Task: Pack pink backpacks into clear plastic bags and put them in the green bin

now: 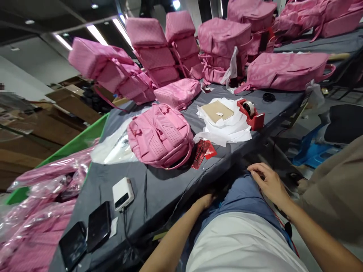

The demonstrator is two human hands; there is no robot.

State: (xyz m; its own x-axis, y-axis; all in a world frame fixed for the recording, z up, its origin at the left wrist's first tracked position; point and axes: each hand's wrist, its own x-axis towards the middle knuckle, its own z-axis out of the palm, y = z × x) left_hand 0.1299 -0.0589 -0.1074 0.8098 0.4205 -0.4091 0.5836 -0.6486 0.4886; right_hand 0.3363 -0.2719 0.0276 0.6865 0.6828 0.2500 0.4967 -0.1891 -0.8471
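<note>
My right hand (266,183) rests by the knee of my blue trousers (241,192). Its thumb and fingers reach forward, with nothing visible in them. Low beside my other thigh, under the table's edge, is my left hand (206,201), its fingers lost in shadow. A pink backpack (161,136) lies on the dark-covered table (153,189) in front of me. Red printed packets (202,154) touch its right side. Beyond them, white paper sheets (238,132) are stacked under a brown card (217,110), next to a red tape dispenser (253,115).
Pink bags (150,45) stand piled along the table's back. On the left a green-edged bin (96,130) holds plastic-wrapped pink bags (42,226). A white power bank (123,192) and dark phones (99,226) lie nearby. Another person's brown clothing (337,192) is at right.
</note>
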